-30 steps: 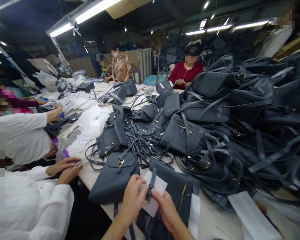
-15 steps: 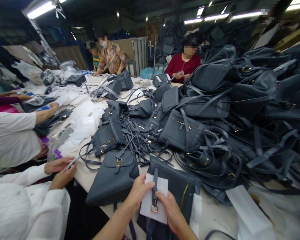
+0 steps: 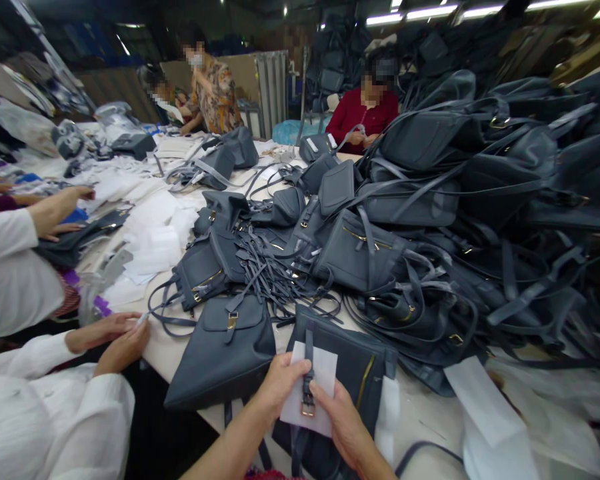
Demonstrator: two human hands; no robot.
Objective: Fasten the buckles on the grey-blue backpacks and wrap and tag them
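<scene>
A dark grey handbag [image 3: 353,363] lies flat on the table in front of me. A narrow strap with a gold buckle [image 3: 308,393] runs down its front over a white sheet of paper [image 3: 324,373]. My left hand [image 3: 279,381] pinches the paper's left edge beside the strap. Fingers of my right hand [image 3: 341,420] are closed on the strap's lower end at the buckle and on the paper under it.
Another grey bag [image 3: 225,353] lies just left. A big heap of grey bags and straps [image 3: 455,220] fills the right and centre. White paper sheets [image 3: 155,240] are strewn on the table [image 3: 425,413]. A person's hands [image 3: 113,337] in white sleeves work at my left; others sit further round.
The strap and buckle now lie straight down over the paper, which has been flattened on the bag. My hands have barely shifted. The view has tipped downward.
</scene>
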